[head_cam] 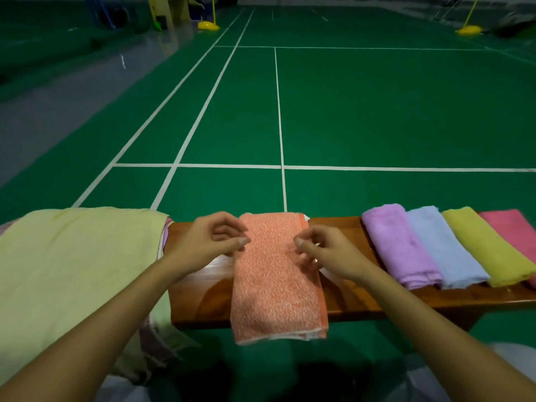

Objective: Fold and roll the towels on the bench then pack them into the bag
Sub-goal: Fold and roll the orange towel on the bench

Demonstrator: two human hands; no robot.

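An orange speckled towel, folded into a long strip, lies across the wooden bench, its near end hanging over the front edge. My left hand hovers at the towel's left edge, fingers loosely curled, holding nothing. Over the towel's right side sits my right hand, fingers curled too, thumb tip near the cloth; no grip shows. Rolled towels lie side by side on the bench's right: purple, light blue, yellow and pink. No bag is in view.
A pile of unfolded towels, a pale yellow one on top, covers the bench's left end and hangs down. Beyond the bench lies a green court floor with white lines. Yellow post bases stand far off.
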